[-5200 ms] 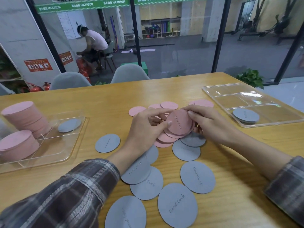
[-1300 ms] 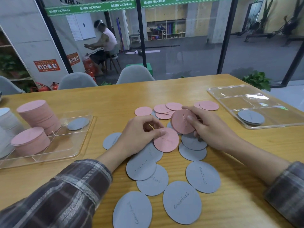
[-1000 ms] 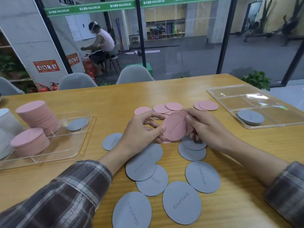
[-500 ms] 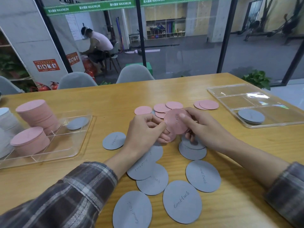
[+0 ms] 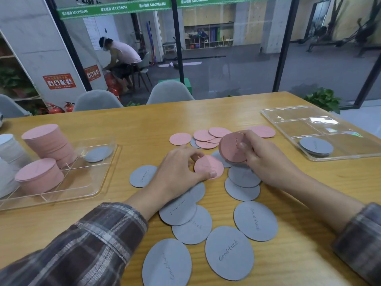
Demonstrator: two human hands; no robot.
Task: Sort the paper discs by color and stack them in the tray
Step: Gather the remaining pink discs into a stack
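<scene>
My right hand (image 5: 261, 157) grips a small upright stack of pink discs (image 5: 231, 147) above the table's middle. My left hand (image 5: 177, 172) pinches a single pink disc (image 5: 207, 166) lying just left of that stack. More loose pink discs (image 5: 206, 136) lie beyond the hands. Several grey discs (image 5: 228, 252) marked "Good luck" are spread across the near table. The left clear tray (image 5: 82, 182) holds two tall pink stacks (image 5: 49, 143) and one grey disc (image 5: 99, 153). The right clear tray (image 5: 309, 124) holds a low grey stack (image 5: 316, 146).
White stacks (image 5: 9, 149) stand at the far left edge beside the left tray. Grey chairs (image 5: 169, 92) line the table's far side in front of a glass wall. A person sits beyond the glass. A plant (image 5: 323, 99) stands past the table's right corner.
My hands have drawn apart. The right hand lifted its pink stack up and right, while the left hand came down on a single pink disc on the table.
</scene>
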